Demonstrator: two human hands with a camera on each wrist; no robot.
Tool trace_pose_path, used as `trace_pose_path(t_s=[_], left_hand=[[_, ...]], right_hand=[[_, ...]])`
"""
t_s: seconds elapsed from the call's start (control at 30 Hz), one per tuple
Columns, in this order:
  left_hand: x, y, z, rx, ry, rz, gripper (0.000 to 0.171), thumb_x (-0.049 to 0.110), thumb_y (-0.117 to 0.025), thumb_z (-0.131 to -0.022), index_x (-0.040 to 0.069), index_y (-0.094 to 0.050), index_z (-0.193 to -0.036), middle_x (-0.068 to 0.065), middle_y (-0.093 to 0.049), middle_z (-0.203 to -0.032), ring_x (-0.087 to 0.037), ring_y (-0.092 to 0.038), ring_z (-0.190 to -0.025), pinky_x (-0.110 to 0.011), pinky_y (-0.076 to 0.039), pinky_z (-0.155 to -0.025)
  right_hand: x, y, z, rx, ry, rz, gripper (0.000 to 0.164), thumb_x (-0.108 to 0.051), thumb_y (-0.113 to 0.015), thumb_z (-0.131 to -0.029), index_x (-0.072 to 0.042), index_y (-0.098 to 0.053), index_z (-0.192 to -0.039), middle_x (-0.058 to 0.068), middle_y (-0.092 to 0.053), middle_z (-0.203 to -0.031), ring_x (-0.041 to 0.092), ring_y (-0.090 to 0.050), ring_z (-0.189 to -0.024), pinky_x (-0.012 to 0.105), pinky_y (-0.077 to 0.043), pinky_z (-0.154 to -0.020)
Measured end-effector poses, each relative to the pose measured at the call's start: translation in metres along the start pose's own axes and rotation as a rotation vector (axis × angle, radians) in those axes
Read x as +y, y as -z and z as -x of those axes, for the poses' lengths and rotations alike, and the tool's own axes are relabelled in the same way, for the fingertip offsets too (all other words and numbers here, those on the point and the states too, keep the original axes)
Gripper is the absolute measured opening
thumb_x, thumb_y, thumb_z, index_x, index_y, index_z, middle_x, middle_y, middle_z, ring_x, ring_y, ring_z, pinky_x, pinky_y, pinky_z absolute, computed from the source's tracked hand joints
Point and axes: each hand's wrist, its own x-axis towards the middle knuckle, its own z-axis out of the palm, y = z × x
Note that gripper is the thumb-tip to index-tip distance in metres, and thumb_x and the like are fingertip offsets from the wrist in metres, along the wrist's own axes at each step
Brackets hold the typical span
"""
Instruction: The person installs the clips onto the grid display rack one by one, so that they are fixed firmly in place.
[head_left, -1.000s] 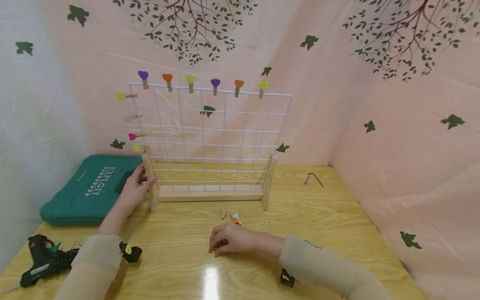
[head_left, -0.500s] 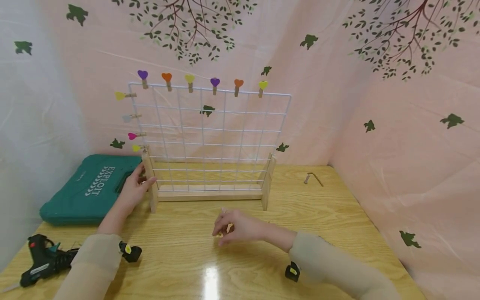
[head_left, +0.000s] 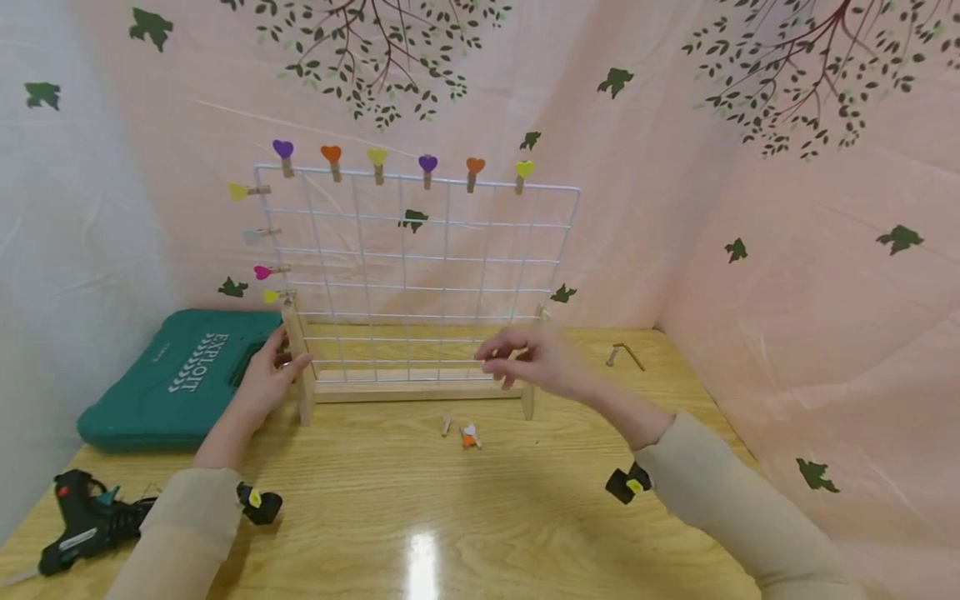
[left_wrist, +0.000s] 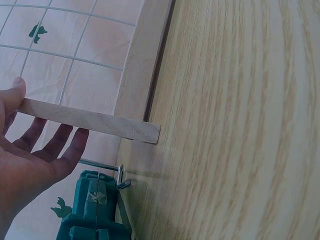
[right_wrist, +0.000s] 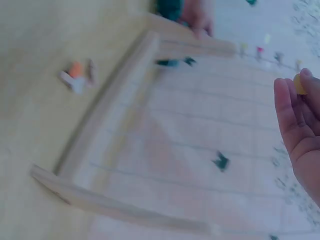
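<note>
A white wire grid point(head_left: 447, 242) stands upright in a wooden stand point(head_left: 420, 392). Heart-topped clothespins line its top edge, such as an orange one point(head_left: 476, 171), and more run down its left side. My left hand point(head_left: 262, 375) grips the stand's left upright point(left_wrist: 95, 120), thumb on one side and fingers on the other. In front of the stand's right end, my right hand point(head_left: 536, 358) is raised, pinching a small clothespin point(right_wrist: 299, 84); only its yellow end shows. Several loose clothespins point(head_left: 469, 436), with white and orange hearts, lie on the table before the stand.
A green tool case point(head_left: 165, 383) lies left of the stand, close to my left hand. Nearer the front left is a black glue gun point(head_left: 82, 525). An L-shaped hex key point(head_left: 630, 357) and a bolt point(head_left: 611, 357) lie at the back right. Patterned cloth point(head_left: 637, 167) hangs behind the table.
My right hand has lifted from the table by the loose clothespins and moved up and right to the stand's right end, still pinching its clothespin. My left hand has stayed on the upright.
</note>
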Motion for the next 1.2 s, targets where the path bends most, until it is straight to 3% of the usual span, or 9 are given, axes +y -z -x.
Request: trace_pose_path(t_s=[0.2, 0.33, 0.4, 0.57, 0.8, 0.93, 1.2], left_hand=[[0.001, 0.000, 0.002, 0.001, -0.015, -0.012, 0.068, 0.037, -0.044, -0.092, 0.014, -0.007, -0.144, -0.026, -0.032, -0.133, -0.042, -0.039, -0.116, -0.053, -0.039, -0.087], [0.001, 0.000, 0.002, 0.002, -0.017, -0.022, 0.068, 0.037, -0.043, -0.092, 0.014, -0.006, -0.144, -0.027, -0.032, -0.133, -0.043, -0.039, -0.115, -0.054, -0.039, -0.087], [0.001, 0.000, 0.002, 0.001, -0.015, -0.021, 0.068, 0.037, -0.043, -0.092, 0.014, -0.007, -0.144, -0.027, -0.031, -0.133, -0.043, -0.039, -0.115, -0.055, -0.039, -0.087], [0.002, 0.000, 0.003, -0.006, 0.002, -0.013, 0.069, 0.038, -0.043, -0.092, 0.016, -0.005, -0.145, -0.027, -0.029, -0.136, -0.043, -0.037, -0.116, -0.056, -0.038, -0.088], [0.002, 0.000, 0.002, -0.006, -0.006, -0.013, 0.068, 0.037, -0.043, -0.092, 0.017, -0.005, -0.145, -0.026, -0.029, -0.136, -0.042, -0.038, -0.116, -0.055, -0.039, -0.087], [0.002, 0.000, 0.002, -0.009, -0.007, -0.005, 0.068, 0.037, -0.043, -0.092, 0.017, -0.005, -0.145, -0.027, -0.030, -0.135, -0.042, -0.037, -0.116, -0.055, -0.039, -0.088], [0.001, 0.000, 0.002, -0.011, -0.016, 0.007, 0.068, 0.036, -0.043, -0.092, 0.017, -0.006, -0.145, -0.026, -0.029, -0.136, -0.042, -0.037, -0.117, -0.055, -0.039, -0.088]], right_hand=[[-0.049, 0.052, -0.004, 0.256, 0.072, 0.135, 0.013, -0.004, -0.058, -0.084, -0.001, -0.065, -0.095, 0.008, -0.058, -0.096, 0.021, -0.051, -0.047, 0.026, -0.045, -0.043], [-0.066, 0.079, -0.013, 0.449, 0.065, 0.192, 0.016, -0.007, -0.057, -0.086, 0.003, -0.063, -0.096, 0.002, -0.058, -0.086, 0.019, -0.046, -0.053, 0.022, -0.040, -0.048], [-0.070, 0.091, -0.020, 0.551, 0.062, 0.150, 0.018, -0.010, -0.057, -0.085, 0.002, -0.065, -0.096, -0.002, -0.057, -0.081, 0.018, -0.043, -0.057, 0.021, -0.037, -0.051], [-0.066, 0.120, -0.040, 0.737, 0.123, -0.077, 0.012, -0.011, -0.064, -0.080, -0.002, -0.069, -0.087, -0.002, -0.060, -0.077, 0.014, -0.041, -0.064, 0.023, -0.032, -0.057], [-0.045, 0.143, -0.062, 0.844, 0.058, -0.172, 0.015, -0.016, -0.069, -0.075, -0.004, -0.070, -0.085, 0.002, -0.066, -0.084, 0.015, -0.051, -0.086, 0.021, -0.040, -0.076], [-0.033, 0.145, -0.067, 0.849, 0.015, -0.180, 0.018, -0.019, -0.070, -0.074, -0.005, -0.071, -0.085, 0.002, -0.064, -0.083, 0.015, -0.050, -0.084, 0.021, -0.038, -0.071], [-0.019, 0.139, -0.071, 0.825, -0.058, -0.226, 0.022, -0.023, -0.071, -0.072, -0.006, -0.071, -0.085, 0.001, -0.065, -0.084, 0.014, -0.049, -0.087, 0.022, -0.039, -0.077]])
